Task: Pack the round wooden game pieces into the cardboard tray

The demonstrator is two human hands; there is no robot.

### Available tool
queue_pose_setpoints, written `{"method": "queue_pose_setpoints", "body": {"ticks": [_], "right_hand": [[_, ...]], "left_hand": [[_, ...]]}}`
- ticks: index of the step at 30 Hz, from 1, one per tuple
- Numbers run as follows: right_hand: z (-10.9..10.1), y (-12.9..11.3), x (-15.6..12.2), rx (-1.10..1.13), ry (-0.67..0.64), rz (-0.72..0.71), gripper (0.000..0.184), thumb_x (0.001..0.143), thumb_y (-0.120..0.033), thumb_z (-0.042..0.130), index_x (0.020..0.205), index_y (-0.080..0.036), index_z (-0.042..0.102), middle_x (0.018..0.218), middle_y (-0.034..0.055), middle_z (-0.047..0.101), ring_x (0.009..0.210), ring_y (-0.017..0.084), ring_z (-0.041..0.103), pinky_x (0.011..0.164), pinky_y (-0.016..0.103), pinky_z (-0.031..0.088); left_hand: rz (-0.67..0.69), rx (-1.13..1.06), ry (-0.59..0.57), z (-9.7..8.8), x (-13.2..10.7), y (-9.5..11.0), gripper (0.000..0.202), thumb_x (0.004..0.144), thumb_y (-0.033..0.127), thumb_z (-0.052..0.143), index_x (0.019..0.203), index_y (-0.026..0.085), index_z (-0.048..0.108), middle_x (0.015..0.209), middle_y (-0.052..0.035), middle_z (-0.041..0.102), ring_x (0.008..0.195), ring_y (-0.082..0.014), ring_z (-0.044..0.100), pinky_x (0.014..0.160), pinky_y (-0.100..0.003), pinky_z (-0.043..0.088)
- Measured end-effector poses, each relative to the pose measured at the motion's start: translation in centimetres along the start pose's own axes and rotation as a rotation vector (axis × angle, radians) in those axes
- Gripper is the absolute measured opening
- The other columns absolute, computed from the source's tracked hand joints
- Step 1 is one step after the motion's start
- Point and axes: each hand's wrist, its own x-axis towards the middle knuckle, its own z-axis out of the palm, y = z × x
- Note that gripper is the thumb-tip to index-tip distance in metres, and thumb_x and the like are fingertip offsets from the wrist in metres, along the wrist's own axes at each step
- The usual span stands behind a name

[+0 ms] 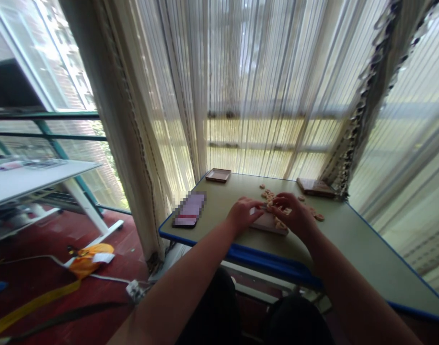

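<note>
My left hand (243, 212) and my right hand (294, 212) meet over a small flat wooden board (268, 223) near the front edge of a grey-green table (352, 239). The left fingers curl against the board's left side. The right fingers pinch something small above the board; I cannot make out what. Several small round wooden pieces (268, 194) lie scattered on and beyond the board, one further right (319, 217).
A phone (189, 211) lies at the table's left front corner. A shallow brown tray (218, 175) sits at the back left, a wooden box (316, 187) at the back right. Curtains hang behind. A white table (28, 177), cables and an orange bag (88, 254) are on the floor, left.
</note>
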Motion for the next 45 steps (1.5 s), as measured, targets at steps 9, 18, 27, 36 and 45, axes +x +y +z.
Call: {"method": "queue_pose_setpoints", "body": {"ticks": [9, 18, 27, 36, 45], "right_hand": [[0.8, 0.3, -0.2, 0.095, -0.044, -0.019, 0.034, 0.071, -0.04, 0.06, 0.097, -0.02, 0.052, 0.083, 0.0061, 0.067, 0.071, 0.017, 0.063, 0.065, 0.032, 0.052], [1.0, 0.1, -0.1, 0.164, -0.136, 0.015, 0.033, 0.07, -0.035, 0.061, 0.098, -0.017, 0.054, 0.079, 0.0057, 0.068, 0.068, 0.016, 0.063, 0.065, 0.031, 0.052], [1.2, 0.7, -0.1, 0.187, -0.17, 0.017, 0.032, 0.072, -0.029, 0.058, 0.101, -0.017, 0.055, 0.085, 0.0056, 0.067, 0.069, 0.015, 0.062, 0.066, 0.029, 0.052], [-0.7, -0.1, 0.4, -0.171, -0.111, 0.055, 0.023, 0.075, -0.026, 0.052, 0.093, -0.016, 0.063, 0.079, 0.0045, 0.067, 0.062, 0.013, 0.057, 0.061, 0.026, 0.045], [-1.7, 0.8, 0.8, -0.394, -0.11, 0.142, 0.025, 0.075, -0.027, 0.05, 0.092, -0.017, 0.065, 0.079, 0.0045, 0.066, 0.067, 0.015, 0.057, 0.064, 0.026, 0.041]], "left_hand": [[0.037, -0.074, -0.024, 0.2, 0.0, 0.1, 0.026, 0.074, 0.032, 0.06, 0.097, 0.021, 0.066, 0.091, -0.0057, 0.069, 0.085, -0.0185, 0.059, 0.081, -0.032, 0.044], [0.05, -0.063, 0.02, 0.1, 0.1, 0.2, 0.022, 0.077, 0.031, 0.058, 0.093, 0.02, 0.066, 0.09, -0.0044, 0.069, 0.083, -0.0172, 0.06, 0.081, -0.031, 0.044], [0.034, -0.061, -0.016, 0.2, 0.2, 0.4, 0.022, 0.08, 0.025, 0.053, 0.1, 0.021, 0.063, 0.095, -0.0048, 0.067, 0.083, -0.0165, 0.059, 0.081, -0.031, 0.045], [-0.071, -0.038, -0.016, 0.3, 0.6, 0.4, 0.02, 0.078, 0.028, 0.055, 0.092, 0.018, 0.065, 0.087, -0.0036, 0.068, 0.082, -0.0162, 0.058, 0.079, -0.029, 0.043], [-0.17, 0.144, -0.24, 0.4, 1.1, 0.3, 0.027, 0.071, 0.044, 0.059, 0.081, 0.023, 0.071, 0.079, -0.0036, 0.067, 0.079, -0.0178, 0.056, 0.079, -0.029, 0.04]]}}
